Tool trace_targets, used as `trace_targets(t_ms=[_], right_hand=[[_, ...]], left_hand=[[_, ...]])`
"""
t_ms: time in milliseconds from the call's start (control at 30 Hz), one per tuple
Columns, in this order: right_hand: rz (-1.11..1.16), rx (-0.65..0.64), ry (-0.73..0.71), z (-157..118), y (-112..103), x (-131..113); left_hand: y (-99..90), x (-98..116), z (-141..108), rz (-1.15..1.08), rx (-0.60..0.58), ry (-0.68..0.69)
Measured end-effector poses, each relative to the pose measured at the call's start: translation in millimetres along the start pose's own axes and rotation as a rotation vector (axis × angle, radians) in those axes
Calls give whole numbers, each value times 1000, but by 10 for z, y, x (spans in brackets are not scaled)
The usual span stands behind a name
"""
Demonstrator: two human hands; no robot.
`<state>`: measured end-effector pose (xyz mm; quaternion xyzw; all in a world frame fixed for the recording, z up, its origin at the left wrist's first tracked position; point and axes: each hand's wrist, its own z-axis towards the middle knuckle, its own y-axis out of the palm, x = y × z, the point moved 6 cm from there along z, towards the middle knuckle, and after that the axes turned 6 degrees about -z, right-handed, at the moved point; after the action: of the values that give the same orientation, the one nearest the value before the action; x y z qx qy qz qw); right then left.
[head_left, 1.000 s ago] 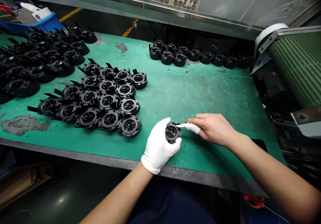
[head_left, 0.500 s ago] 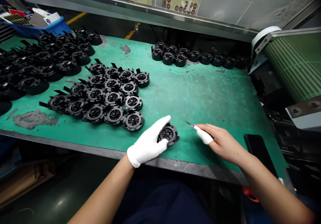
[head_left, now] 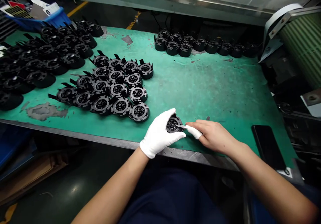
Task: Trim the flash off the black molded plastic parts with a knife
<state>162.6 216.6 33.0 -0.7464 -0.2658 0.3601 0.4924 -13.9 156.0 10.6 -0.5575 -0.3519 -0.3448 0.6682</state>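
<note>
My left hand (head_left: pixel 162 133), in a white glove, is closed round a black round plastic part (head_left: pixel 173 125) near the table's front edge. The part's ribbed, ringed face points up. In my right hand (head_left: pixel 213 135) is a small knife (head_left: pixel 181 126) with a thin blade, pinched between thumb and fingers; the thumb has a white covering. Its blade lies over the face of the part, though whether it touches I cannot tell. To the left, several similar black parts (head_left: pixel 120 105) stand in close rows on the green table top (head_left: pixel 200 86).
More black parts (head_left: pixel 185 49) line the back edge, and another group (head_left: pixel 41 78) fills the left side. A dark phone (head_left: pixel 269 147) lies at the right. A blue bin (head_left: pixel 56 18) stands at the far left, a green conveyor belt (head_left: pixel 301 46) at the right.
My right hand has moved left, bringing the knife blade from beside the black part to over its face. My left hand still grips the part. The camera view has shifted slightly.
</note>
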Motion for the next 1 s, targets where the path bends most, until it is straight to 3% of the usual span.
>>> trace_targets(t_ms=[233, 400, 700, 1000], right_hand=[[-169, 16, 99, -82, 73, -48], [-168, 17, 121, -117, 123, -63], [-163, -48, 145, -36, 29, -107], [-257, -77, 293, -100, 15, -274]], left_hand=[[5, -16, -12, -9, 2, 12], [12, -15, -5, -1, 10, 28], [47, 14, 34, 5, 75, 32], [54, 2, 16, -13, 86, 41]])
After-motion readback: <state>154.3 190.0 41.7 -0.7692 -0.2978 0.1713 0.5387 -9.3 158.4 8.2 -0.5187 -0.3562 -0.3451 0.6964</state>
